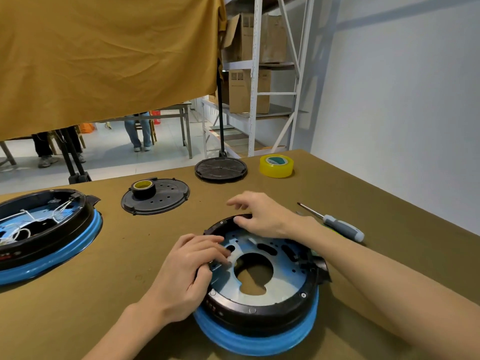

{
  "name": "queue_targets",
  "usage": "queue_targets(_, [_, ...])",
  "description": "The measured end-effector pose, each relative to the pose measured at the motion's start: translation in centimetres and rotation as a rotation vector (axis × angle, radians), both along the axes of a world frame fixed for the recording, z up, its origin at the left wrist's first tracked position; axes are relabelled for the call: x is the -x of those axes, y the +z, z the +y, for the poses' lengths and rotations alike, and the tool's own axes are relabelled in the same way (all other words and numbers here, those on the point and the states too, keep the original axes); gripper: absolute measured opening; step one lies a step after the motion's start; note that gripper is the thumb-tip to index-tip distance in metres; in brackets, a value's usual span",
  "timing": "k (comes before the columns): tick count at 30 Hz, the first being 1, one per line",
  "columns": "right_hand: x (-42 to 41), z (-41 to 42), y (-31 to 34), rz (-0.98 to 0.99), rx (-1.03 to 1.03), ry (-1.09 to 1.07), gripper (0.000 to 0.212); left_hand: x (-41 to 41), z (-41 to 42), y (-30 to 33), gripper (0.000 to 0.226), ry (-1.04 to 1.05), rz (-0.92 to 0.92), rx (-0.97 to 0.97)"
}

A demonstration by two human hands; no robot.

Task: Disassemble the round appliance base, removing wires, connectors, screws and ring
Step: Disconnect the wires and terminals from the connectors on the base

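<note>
The left hand's (187, 271) fingers (218, 252) curl over the near-left rim, and the right hand (262, 216) touches the far rim, grip hidden, of the round base (259, 294) lower centre on the bench (104, 294), probably stiff, light, best held by its black rim, with a screwdriver (337, 226) right and a second base (44, 229) left.

A mustard cloth (104, 61) hangs left of white shelving (255, 74) beside a pale wall (402, 100).
</note>
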State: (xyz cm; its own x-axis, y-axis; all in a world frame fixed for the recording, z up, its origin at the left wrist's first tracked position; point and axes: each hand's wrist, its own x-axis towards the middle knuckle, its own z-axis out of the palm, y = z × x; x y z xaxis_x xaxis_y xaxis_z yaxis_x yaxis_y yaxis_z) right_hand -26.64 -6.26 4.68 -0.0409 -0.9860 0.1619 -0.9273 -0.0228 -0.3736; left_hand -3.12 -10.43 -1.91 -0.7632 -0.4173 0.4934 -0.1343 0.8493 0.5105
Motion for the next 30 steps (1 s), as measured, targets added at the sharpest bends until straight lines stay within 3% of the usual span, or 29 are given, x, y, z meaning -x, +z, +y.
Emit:
queue_targets(3, [1.2,1.7,0.4,0.161,-0.064,-0.276,0.036,-0.3,-0.2,0.1,0.036,0.069,0.035,0.073])
queue_targets(6, [1.7,4.4,0.1,0.296,-0.192,-0.406,0.013,-0.2,0.5,0.8,0.025,0.094,0.014,0.159])
queue_targets(10, [2.3,5.1,-0.7,0.339,-0.158,-0.225,0.018,-0.4,1.6,1.0,0.024,0.049,-0.004,0.286])
queue_targets(13, [2.6,3.7,0.2,0.126,-0.150,-0.043,0.037,-0.7,1.8,1.5,0.032,-0.042,-0.022,0.219])
queue_targets(15, [2.3,2.7,0.8,0.009,-0.137,0.024,0.039,-1.0,1.5,2.0,0.034,-0.054,-0.008,0.166])
queue_targets(17, [2.3,2.0,0.8,0.001,-0.093,-0.009,0.041,-1.3,0.9,2.0,0.036,-0.037,-0.001,0.164])
queue_targets(19, [2.3,2.3,0.3,0.140,-0.090,-0.125,0.044,-1.4,0.6,1.6,0.036,-0.025,0.006,0.171])
queue_targets(22, [2.0,4.0,-1.1,0.276,-0.048,-0.282,0.024,-0.7,0.7,1.0,0.035,-0.006,0.028,0.161])
queue_targets(25, [1.4,4.4,-1.8,0.327,0.033,-0.301,0.022,0.0,1.0,0.8,0.035,0.017,0.041,0.183])
queue_targets(27, [1.6,3.2,-1.7,0.294,0.045,-0.237,0.024,0.5,1.7,0.8,0.036,0.034,0.035,0.210])
queue_targets(30, [1.7,1.1,-1.2,0.048,-0.004,-0.120,0.033,1.2,2.7,0.6,0.036,0.031,0.013,0.242])
